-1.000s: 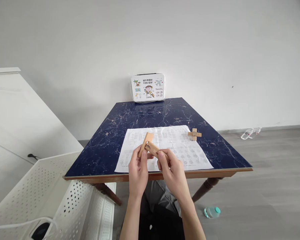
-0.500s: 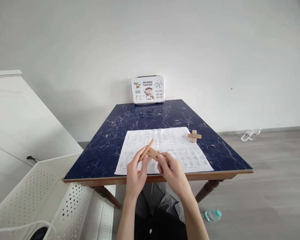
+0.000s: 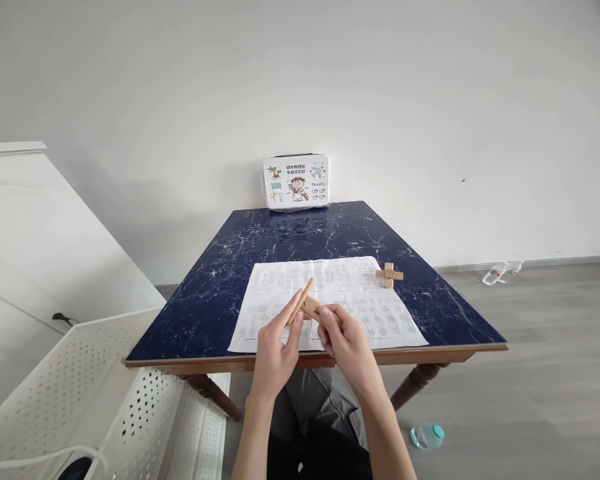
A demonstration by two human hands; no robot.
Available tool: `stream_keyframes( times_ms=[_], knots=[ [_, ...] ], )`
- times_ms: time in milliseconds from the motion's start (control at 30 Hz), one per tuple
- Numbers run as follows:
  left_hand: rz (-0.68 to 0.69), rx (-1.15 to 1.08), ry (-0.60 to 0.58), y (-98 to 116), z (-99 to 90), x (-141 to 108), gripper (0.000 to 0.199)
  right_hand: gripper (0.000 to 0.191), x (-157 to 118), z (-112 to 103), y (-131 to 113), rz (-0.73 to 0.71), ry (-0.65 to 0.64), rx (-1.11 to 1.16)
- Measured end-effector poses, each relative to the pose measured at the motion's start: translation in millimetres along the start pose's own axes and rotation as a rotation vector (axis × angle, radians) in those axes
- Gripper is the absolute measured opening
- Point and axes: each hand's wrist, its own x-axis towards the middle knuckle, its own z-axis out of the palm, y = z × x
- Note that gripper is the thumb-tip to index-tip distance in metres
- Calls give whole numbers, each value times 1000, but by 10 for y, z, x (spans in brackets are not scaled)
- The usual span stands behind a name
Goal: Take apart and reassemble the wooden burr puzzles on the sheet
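Observation:
My left hand (image 3: 279, 339) is closed on a slim wooden stick (image 3: 306, 292) that points up and away to the right. My right hand (image 3: 342, 335) pinches a flat wooden piece (image 3: 311, 306) with a dark mark near its end. That end meets the stick between my hands; whether the two are joined I cannot tell. Both pieces are held above a white printed sheet (image 3: 280, 287) with rows of small diagrams. At the sheet's right edge lies a cross-shaped wooden puzzle (image 3: 389, 275), apart from my hands.
A white case with travel cartoons (image 3: 297, 183) stands against the wall on the blue marbled table (image 3: 205, 293). A perforated white rack (image 3: 80, 360) is at the left. On the floor at the right are a bottle with a teal cap (image 3: 427, 436) and clear plastic bottles (image 3: 500, 272).
My hands have shifted slightly to the right with the wooden pieces. The stick leans a little differently, and my left fingers have straightened along it.

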Motion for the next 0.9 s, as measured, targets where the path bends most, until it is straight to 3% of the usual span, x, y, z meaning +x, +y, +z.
stream_keyframes(
  times_ms=[267,733,900],
  knots=[
    [-58,76,134,-118,-37,10,40,49,-15,1,-101,52,-185,121],
    [-5,-21,-125,52,-21,-9,37,51,-33,74,-9,29,-51,123],
    [11,-31,-64,53,50,-24,34,48,-45,60,-2,36,-79,236]
  ],
)
